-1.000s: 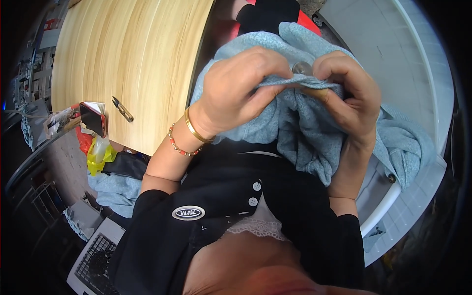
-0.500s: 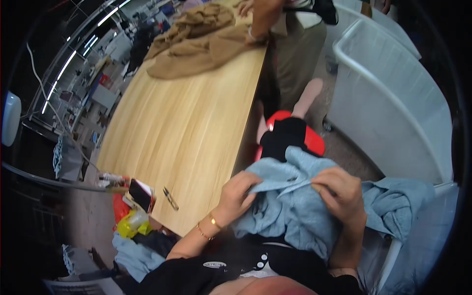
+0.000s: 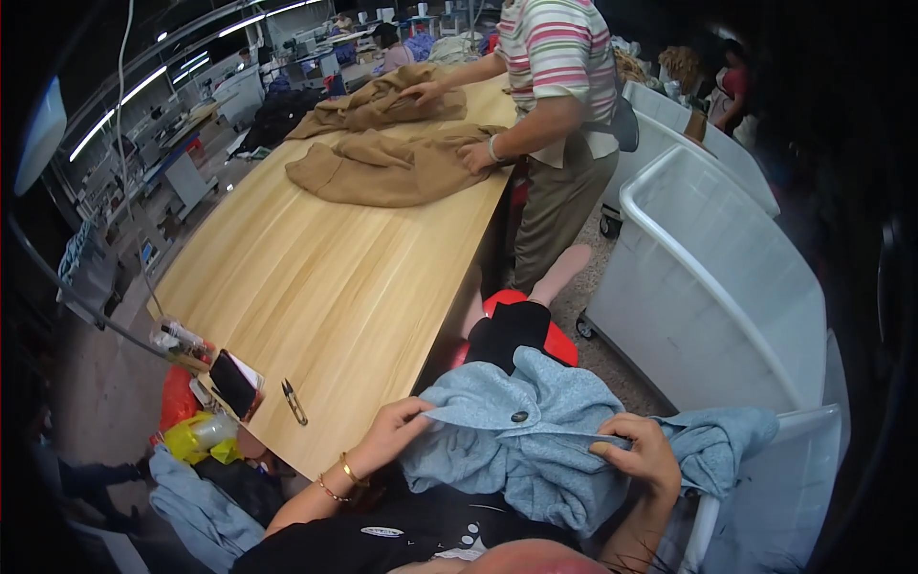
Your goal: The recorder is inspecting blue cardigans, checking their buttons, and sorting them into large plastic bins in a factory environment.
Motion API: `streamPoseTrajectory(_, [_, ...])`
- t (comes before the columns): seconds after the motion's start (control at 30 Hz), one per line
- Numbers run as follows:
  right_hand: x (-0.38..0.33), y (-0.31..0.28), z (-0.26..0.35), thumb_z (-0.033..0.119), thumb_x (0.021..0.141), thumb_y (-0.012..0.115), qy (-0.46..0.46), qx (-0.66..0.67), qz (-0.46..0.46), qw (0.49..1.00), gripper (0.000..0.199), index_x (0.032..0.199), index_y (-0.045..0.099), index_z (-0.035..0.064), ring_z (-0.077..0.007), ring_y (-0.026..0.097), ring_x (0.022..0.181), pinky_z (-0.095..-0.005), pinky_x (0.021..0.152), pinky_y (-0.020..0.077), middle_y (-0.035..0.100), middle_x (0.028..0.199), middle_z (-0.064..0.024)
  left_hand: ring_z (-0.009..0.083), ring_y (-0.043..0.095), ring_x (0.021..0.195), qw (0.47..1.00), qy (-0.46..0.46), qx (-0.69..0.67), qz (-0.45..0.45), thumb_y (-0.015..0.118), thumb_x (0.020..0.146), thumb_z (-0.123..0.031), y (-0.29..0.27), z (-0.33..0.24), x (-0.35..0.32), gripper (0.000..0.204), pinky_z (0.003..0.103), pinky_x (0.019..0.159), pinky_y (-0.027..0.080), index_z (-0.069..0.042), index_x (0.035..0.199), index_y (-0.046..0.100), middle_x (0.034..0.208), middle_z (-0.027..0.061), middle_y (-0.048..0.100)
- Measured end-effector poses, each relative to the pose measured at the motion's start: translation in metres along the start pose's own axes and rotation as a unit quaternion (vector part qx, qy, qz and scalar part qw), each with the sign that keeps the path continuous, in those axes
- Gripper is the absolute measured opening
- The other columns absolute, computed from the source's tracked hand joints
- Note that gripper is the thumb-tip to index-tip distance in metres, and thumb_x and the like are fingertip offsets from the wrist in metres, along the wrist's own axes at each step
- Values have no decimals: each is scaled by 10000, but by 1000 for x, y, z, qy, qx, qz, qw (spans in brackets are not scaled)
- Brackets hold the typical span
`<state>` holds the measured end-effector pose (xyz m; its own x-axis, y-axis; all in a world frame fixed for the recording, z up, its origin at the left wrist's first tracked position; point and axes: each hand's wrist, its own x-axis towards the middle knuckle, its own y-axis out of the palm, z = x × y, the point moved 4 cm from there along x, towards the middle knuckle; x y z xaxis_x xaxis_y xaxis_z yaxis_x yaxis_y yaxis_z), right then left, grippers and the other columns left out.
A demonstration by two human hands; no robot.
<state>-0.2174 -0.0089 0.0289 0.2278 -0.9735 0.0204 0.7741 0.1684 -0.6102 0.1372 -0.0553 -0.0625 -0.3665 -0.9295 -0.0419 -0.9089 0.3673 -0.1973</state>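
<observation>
While left hand (image 3: 390,432), right hand (image 3: 644,454) pinch blue garment (image 3: 535,459), button (image 3: 519,417) between

You count two hands (image 3: 643,450), two bracelets (image 3: 354,470), one dark button (image 3: 519,417) on the blue cloth (image 3: 564,469), one pair of snips (image 3: 295,402), one phone (image 3: 232,383), one surface (image 3: 325,287), two brown cloth heaps (image 3: 382,170).

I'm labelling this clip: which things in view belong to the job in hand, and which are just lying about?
In use:
light-blue garment, pinched by left hand and right hand
dark button on it

Apparently lying about:
what look like thread snips on the table
dark phone
yellow bag
</observation>
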Motion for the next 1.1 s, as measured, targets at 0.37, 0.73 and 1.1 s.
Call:
streamPoseTrajectory(0.37, [-25, -14, 20, -44, 712, 688, 23, -68, -200, 977, 274, 984, 689, -9, -176, 615, 767, -275, 704, 458, 668, 833, -97, 18, 479, 600, 998, -29, -13, 50, 750, 833, -149, -33, -65, 11, 134, 180, 552, 368, -29, 810, 696, 681, -52, 598])
streamPoseTrajectory(0.73, [-19, 36, 125, 45, 691, 670, -302, -217, -21, 928, 331, 1010, 710, 122, -146, 653, 677, -237, 512, 491, 672, 958, -52, 46, 543, 713, 969, 117, -161, 148, 685, 889, -150, 60, -115, 29, 181, 213, 634, 444, 2, 970, 629, 802, -7, 615])
streamPoseTrajectory(1.1, [8, 60, 105, -1, 674, 739, -276, -201, -121, 932, 266, 898, 733, 143, -172, 565, 536, -302, 456, 440, 585, 777, -26, 112, 573, 775, 968, 125, -101, 194, 566, 962, -295, 73, -103, 32, 314, 273, 689, 460, 12, 975, 630, 840, 55, 649])
